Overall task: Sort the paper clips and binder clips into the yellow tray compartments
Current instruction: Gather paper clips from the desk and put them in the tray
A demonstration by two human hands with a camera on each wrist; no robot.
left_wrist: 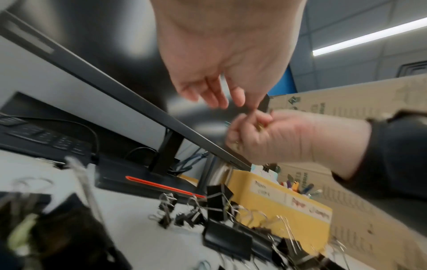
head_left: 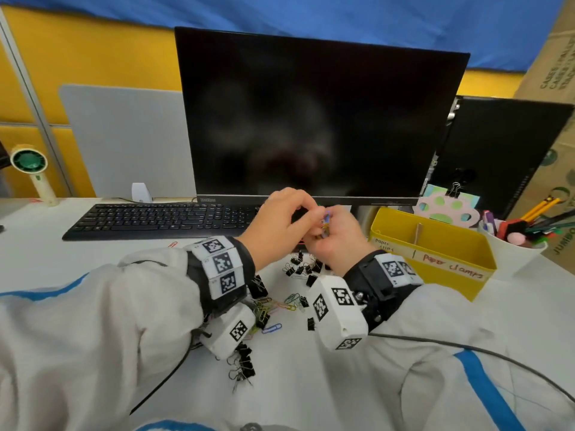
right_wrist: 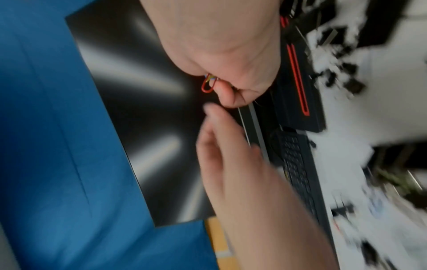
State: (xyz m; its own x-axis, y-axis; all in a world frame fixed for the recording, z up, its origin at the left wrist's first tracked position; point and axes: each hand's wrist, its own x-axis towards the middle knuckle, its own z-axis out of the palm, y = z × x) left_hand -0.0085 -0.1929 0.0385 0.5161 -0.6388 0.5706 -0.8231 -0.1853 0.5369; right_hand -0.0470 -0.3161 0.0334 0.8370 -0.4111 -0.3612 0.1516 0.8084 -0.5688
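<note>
Both hands are up off the white desk [head_left: 311, 384], meeting just below the bottom edge of the big black monitor [head_left: 311, 119]. The right hand [head_left: 337, 241] has its fingers curled round a small bunch of coloured wire paper clips [head_left: 325, 223]; the right wrist view shows a red one [right_wrist: 209, 84] poking out of the fist. The left hand [head_left: 280, 222] reaches in from nine o'clock, its fingertips [left_wrist: 240, 98] right at that bunch; whether they actually pinch a clip, I cannot tell, the hands hide it.

At three o'clock from the hands stands the yellow rectangular plastic tray [head_left: 448, 275], split by a divider into two compartments. Its front carries white labels, "Paper clips" on the left part and "Paper clamps" in red on the right. What lies inside cannot be seen from here.

Down at six o'clock, between and under the wrists, the unsorted heap: small black binder clips with silver wire handles [head_left: 303, 269], more of them by the left wrist camera [head_left: 244, 365], and loose coloured paper clips, a blue one [head_left: 272, 328] among them. One red clip [head_left: 173, 244] lies alone just in front of the black keyboard [head_left: 161, 219].

At two o'clock, beside the tray, a white cup of pens and pencils [head_left: 513, 244]. Far off at ten o'clock, a cream handheld fan with a green centre [head_left: 29, 163].
</note>
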